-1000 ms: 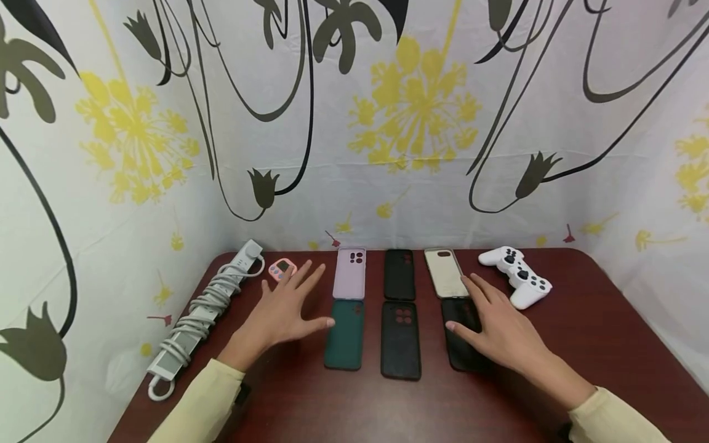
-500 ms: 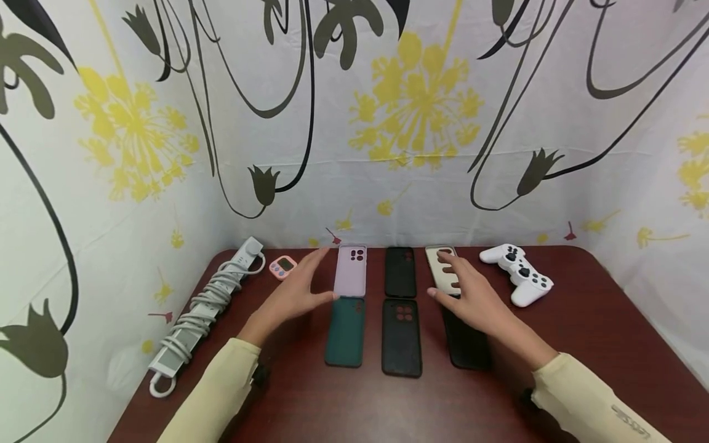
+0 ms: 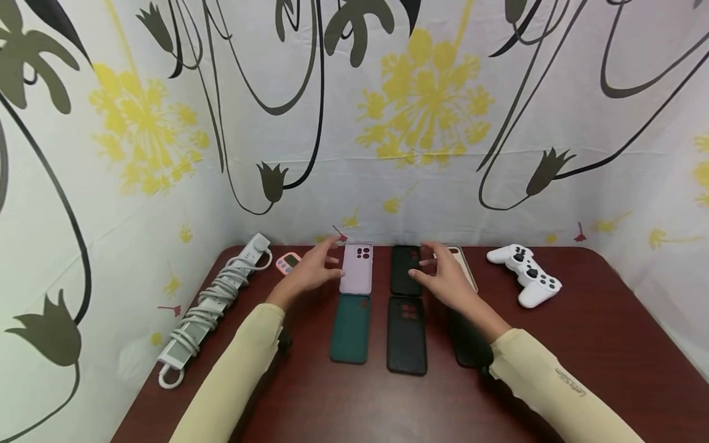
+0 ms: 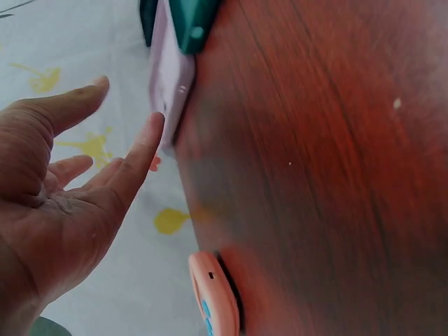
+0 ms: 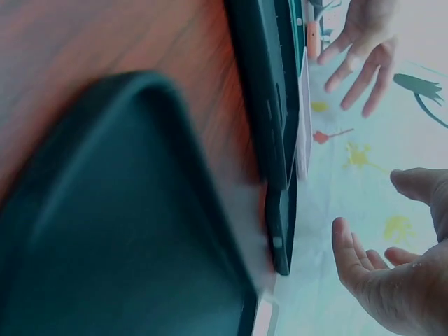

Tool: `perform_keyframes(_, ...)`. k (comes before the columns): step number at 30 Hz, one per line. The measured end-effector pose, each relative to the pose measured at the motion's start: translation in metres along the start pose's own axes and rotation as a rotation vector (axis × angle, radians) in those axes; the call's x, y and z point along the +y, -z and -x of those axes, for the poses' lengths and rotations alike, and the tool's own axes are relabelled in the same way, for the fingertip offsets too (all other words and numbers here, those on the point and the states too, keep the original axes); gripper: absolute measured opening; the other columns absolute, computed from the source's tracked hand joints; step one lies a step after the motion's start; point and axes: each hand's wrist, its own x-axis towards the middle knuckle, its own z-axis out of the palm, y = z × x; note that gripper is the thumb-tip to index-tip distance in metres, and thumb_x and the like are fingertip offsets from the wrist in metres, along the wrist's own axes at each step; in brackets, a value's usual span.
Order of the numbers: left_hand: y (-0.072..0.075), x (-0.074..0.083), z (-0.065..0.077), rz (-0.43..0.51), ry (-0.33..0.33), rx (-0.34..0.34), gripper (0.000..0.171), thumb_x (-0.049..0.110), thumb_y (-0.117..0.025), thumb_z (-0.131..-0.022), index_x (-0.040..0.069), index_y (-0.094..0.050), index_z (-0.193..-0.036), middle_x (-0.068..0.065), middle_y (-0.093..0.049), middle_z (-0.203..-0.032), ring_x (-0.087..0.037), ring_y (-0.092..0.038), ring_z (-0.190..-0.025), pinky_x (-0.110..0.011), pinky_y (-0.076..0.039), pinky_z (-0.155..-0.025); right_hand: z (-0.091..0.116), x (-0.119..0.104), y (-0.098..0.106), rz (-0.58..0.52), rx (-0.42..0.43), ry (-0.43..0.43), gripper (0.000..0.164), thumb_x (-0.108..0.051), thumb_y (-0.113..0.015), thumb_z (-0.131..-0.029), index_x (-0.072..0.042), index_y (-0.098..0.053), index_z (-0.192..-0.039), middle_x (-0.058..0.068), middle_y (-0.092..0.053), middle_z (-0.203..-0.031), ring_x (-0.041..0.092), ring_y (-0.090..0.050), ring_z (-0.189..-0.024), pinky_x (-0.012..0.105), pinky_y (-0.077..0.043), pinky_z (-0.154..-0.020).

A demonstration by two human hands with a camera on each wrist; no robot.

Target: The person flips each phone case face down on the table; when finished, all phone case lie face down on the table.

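Observation:
Two rows of phone cases lie on the table. My left hand (image 3: pixel 310 269) is at the left edge of the lilac phone case (image 3: pixel 357 271), thumb and fingers spread apart. In the left wrist view, a fingertip comes close to that case; whether it touches is unclear. A green phone case (image 3: pixel 351 332) lies below the lilac one. My right hand (image 3: pixel 447 280) hovers between the back black phone case (image 3: pixel 403 280) and the cream phone case (image 3: pixel 469 278), which it partly covers. Its fingers are parted and hold nothing. Nearer me are the middle black case (image 3: pixel 407 344) and right black case (image 3: pixel 468 344), partly behind my forearm.
A power strip (image 3: pixel 218 301) wrapped in its grey cord lies along the left edge. Behind my left hand sits a small pink timer (image 3: pixel 287 263). A white game controller (image 3: pixel 526 275) rests at the back right. Patterned cloth (image 3: pixel 332 154) hangs around the table's back.
Both hands have moved forward and inward: the left toward the lilac case, the right from the right-hand black case up and left toward the back black case. The cases stay in place.

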Motion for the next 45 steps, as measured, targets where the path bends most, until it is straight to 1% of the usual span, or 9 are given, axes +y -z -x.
perform_keyframes(7,-0.004,0.001,-0.018,0.057,0.108,-0.024,0.091,0.006,-0.077,-0.096,0.014,-0.024,-0.169,-0.022,-0.048,-0.156,-0.029,-0.071,-0.109,-0.039,-0.066,-0.075,-0.021,-0.010,-0.022,-0.099,-0.027,-0.086,0.070,-0.023,-0.071,-0.102,-0.004,-0.037,-0.160,0.026,-0.049,-0.155,0.039,-0.066,-0.125,0.054,-0.059,-0.098)
perform_keyframes(10,-0.007,0.003,-0.024,0.085,0.158,-0.006,0.090,0.006,-0.077,-0.095,0.013,-0.026,-0.168,-0.022,-0.053,-0.149,-0.029,-0.073,-0.095,-0.039,-0.066,-0.069,-0.032,-0.016,-0.033,-0.193,-0.037,-0.164,0.066,-0.023,-0.068,-0.104,-0.002,-0.037,-0.159,0.026,-0.047,-0.157,0.039,-0.066,-0.126,0.051,-0.061,-0.097)
perform_keyframes(16,-0.017,0.000,-0.034,0.116,0.231,0.020,0.084,0.005,-0.076,-0.097,0.012,-0.029,-0.167,-0.022,-0.056,-0.140,-0.033,-0.071,-0.101,-0.037,-0.066,-0.062,-0.046,-0.026,-0.050,-0.291,-0.046,-0.289,0.064,-0.020,-0.068,-0.103,0.000,-0.037,-0.156,0.026,-0.048,-0.155,0.041,-0.072,-0.117,0.051,-0.062,-0.097)
perform_keyframes(19,-0.023,-0.004,-0.037,0.111,0.253,0.029,0.082,0.003,-0.076,-0.096,0.011,-0.033,-0.165,-0.021,-0.057,-0.135,-0.035,-0.071,-0.103,-0.039,-0.065,-0.058,-0.050,-0.029,-0.058,-0.259,-0.044,-0.330,0.065,-0.021,-0.070,-0.102,0.001,-0.040,-0.155,0.026,-0.052,-0.150,0.038,-0.077,-0.103,0.048,-0.065,-0.091)
perform_keyframes(24,-0.028,-0.004,-0.042,0.100,0.291,0.043,0.077,0.001,-0.077,-0.093,0.006,-0.041,-0.161,-0.019,-0.057,-0.131,-0.037,-0.071,-0.106,-0.039,-0.065,-0.057,-0.062,-0.037,-0.069,-0.095,-0.036,-0.365,0.062,-0.030,-0.073,-0.099,0.003,-0.049,-0.147,0.023,-0.063,-0.136,0.028,-0.079,-0.078,0.039,-0.066,-0.074)
perform_keyframes(33,-0.027,0.002,-0.049,0.097,0.370,0.022,0.073,-0.001,-0.077,-0.093,0.004,-0.045,-0.159,-0.020,-0.057,-0.142,-0.038,-0.067,-0.124,-0.044,-0.067,-0.067,-0.083,-0.047,-0.086,0.074,-0.116,-0.396,0.047,-0.020,-0.075,-0.096,0.005,-0.055,-0.131,0.025,-0.069,-0.113,0.023,-0.074,-0.063,0.038,-0.065,-0.066)
perform_keyframes(36,-0.027,0.001,-0.050,0.116,0.380,0.021,0.073,-0.002,-0.077,-0.093,0.005,-0.046,-0.158,-0.020,-0.057,-0.143,-0.038,-0.066,-0.124,-0.043,-0.067,-0.068,-0.088,-0.048,-0.090,0.084,-0.120,-0.419,0.041,-0.015,-0.074,-0.093,0.003,-0.057,-0.126,0.023,-0.068,-0.110,0.025,-0.073,-0.065,0.040,-0.066,-0.067)
perform_keyframes(40,-0.027,-0.001,-0.051,0.137,0.375,0.019,0.072,-0.002,-0.078,-0.092,0.006,-0.047,-0.157,-0.019,-0.056,-0.142,-0.037,-0.065,-0.124,-0.042,-0.067,-0.068,-0.091,-0.049,-0.094,0.104,-0.116,-0.418,0.035,-0.006,-0.070,-0.091,0.002,-0.059,-0.123,0.022,-0.067,-0.113,0.033,-0.075,-0.081,0.040,-0.067,-0.067)
perform_keyframes(45,-0.027,-0.001,-0.047,0.147,0.378,0.032,0.072,-0.001,-0.078,-0.092,0.007,-0.048,-0.157,-0.019,-0.056,-0.141,-0.036,-0.066,-0.121,-0.040,-0.067,-0.068,-0.092,-0.044,-0.098,0.077,-0.106,-0.405,0.038,0.002,-0.066,-0.087,0.004,-0.059,-0.125,0.025,-0.065,-0.119,0.036,-0.075,-0.088,0.036,-0.066,-0.062)
